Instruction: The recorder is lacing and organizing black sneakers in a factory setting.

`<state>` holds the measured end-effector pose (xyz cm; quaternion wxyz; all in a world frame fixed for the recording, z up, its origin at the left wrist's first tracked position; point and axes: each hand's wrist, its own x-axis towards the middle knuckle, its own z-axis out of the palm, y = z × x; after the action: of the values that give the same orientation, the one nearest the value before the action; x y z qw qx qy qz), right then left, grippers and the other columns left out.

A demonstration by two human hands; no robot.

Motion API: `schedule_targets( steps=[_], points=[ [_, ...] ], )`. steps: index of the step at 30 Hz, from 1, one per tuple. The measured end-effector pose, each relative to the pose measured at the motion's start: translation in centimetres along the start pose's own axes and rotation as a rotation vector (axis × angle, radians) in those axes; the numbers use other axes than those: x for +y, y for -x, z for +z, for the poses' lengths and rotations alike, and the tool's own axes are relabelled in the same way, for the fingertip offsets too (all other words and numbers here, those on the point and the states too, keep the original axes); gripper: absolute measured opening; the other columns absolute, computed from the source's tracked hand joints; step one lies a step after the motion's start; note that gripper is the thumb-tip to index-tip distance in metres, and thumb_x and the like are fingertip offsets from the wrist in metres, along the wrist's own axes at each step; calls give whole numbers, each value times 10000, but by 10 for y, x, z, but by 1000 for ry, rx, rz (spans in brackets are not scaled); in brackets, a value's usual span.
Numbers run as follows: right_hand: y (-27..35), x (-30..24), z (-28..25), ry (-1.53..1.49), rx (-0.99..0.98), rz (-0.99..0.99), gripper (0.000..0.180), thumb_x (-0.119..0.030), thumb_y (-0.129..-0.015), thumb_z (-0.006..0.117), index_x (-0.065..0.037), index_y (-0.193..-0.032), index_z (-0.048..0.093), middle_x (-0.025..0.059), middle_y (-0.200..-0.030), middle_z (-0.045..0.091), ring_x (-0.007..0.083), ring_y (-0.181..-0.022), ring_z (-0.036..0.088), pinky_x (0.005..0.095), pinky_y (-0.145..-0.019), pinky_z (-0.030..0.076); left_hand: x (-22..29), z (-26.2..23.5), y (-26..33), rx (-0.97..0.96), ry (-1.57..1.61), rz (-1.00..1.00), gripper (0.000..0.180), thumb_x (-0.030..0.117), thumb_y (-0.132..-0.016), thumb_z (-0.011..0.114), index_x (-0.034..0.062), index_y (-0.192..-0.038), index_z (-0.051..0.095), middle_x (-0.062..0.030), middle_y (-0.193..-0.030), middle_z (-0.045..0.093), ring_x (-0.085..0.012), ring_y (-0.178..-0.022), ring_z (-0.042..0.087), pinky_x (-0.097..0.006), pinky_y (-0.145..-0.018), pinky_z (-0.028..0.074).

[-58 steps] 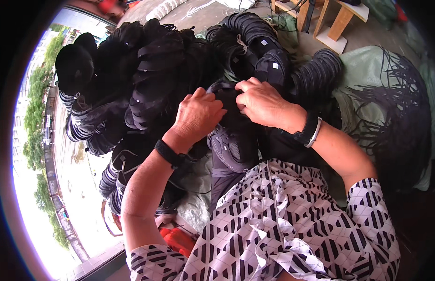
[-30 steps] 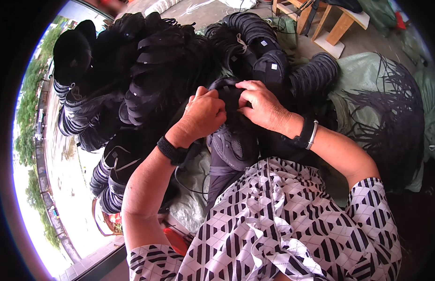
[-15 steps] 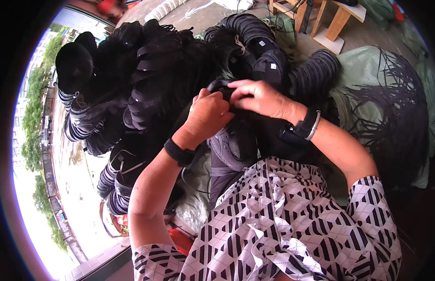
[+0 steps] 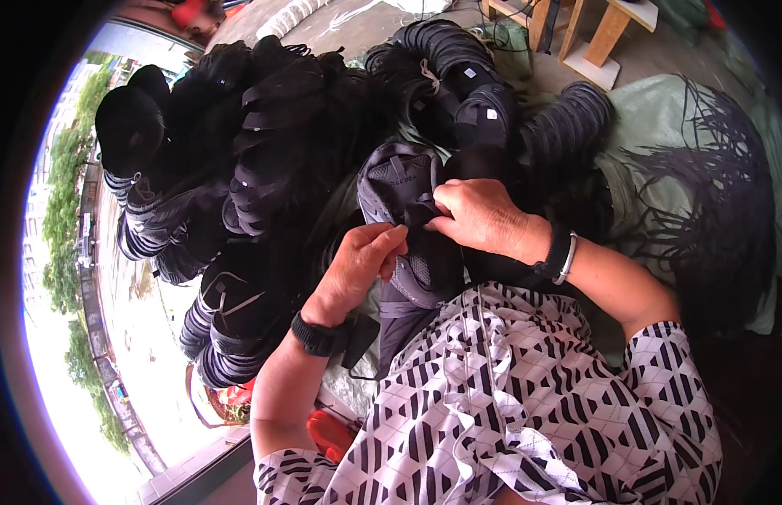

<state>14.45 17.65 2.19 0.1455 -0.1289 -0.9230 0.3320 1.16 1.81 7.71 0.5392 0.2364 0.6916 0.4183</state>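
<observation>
The working room is tight: a big heap of black shoe uppers (image 4: 265,126) crowds the left and top, stacked bundles of black uppers (image 4: 467,84) press in from above, and another ribbed stack (image 4: 563,126) sits to the upper right, so the only open space is the small pocket directly over the person's lap. To the right, a mass of loose black laces (image 4: 711,194) spreads over a pale green sheet (image 4: 652,109), and wooden stool legs (image 4: 606,34) stand at the top edge. In that pocket the grey shoe upper (image 4: 404,202) is held up between both hands; it is dark grey mesh with a stitched rim and an open collar, flat and unsoled. Its long axis runs roughly from the lap up and away, with the rounded end pointing toward the heap. The left hand (image 4: 361,265) pinches its lower edge, fingers closed on the fabric, while the right hand (image 4: 479,219) grips the upper's right edge, fingers curled shut on it. Both wrists wear dark bands.
</observation>
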Motion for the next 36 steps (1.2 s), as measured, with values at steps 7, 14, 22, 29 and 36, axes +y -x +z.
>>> schedule_targets(
  steps=[7,14,22,29,36],
  points=[
    [-1,6,-14,-266,-13,12,245,-242,-802,676,-26,-701,620,111,-725,583,273,-654,588,359,-619,462,5,5,-16,-279,299,-168,269,258,-938,463,64,-757,504,57,-485,322,-55,-396,322,-264,-449,417],
    [-3,22,-59,-935,-131,265,342,-329,-856,651,-13,-726,664,27,-764,644,88,-661,554,230,-631,441,-14,-6,-1,-111,502,245,249,196,-889,446,68,-677,472,46,-468,317,-75,-374,295,-291,-468,426],
    [-37,6,-40,-1477,-238,222,362,-392,-906,563,-107,-684,583,149,-1059,664,170,-998,592,286,-832,442,-22,-28,-9,166,529,454,314,296,-939,505,17,-996,637,-45,-988,621,-80,-639,527,-259,-643,475],
    [-42,42,-15,-1978,-117,458,402,-391,-877,602,-172,-602,406,-13,-584,409,171,-618,470,363,-708,435,-5,-3,-35,-252,848,372,331,274,-961,481,17,-1160,548,-139,-1121,616,-237,-956,648,-336,-726,557],
    [5,112,-66,-1972,144,461,412,-265,-898,585,-169,-563,366,-47,-532,304,108,-484,299,286,-552,323,-41,-76,-35,156,771,575,300,171,-950,471,-34,-1155,546,-119,-940,629,-272,-1090,569,-401,-1008,402]
  ],
)
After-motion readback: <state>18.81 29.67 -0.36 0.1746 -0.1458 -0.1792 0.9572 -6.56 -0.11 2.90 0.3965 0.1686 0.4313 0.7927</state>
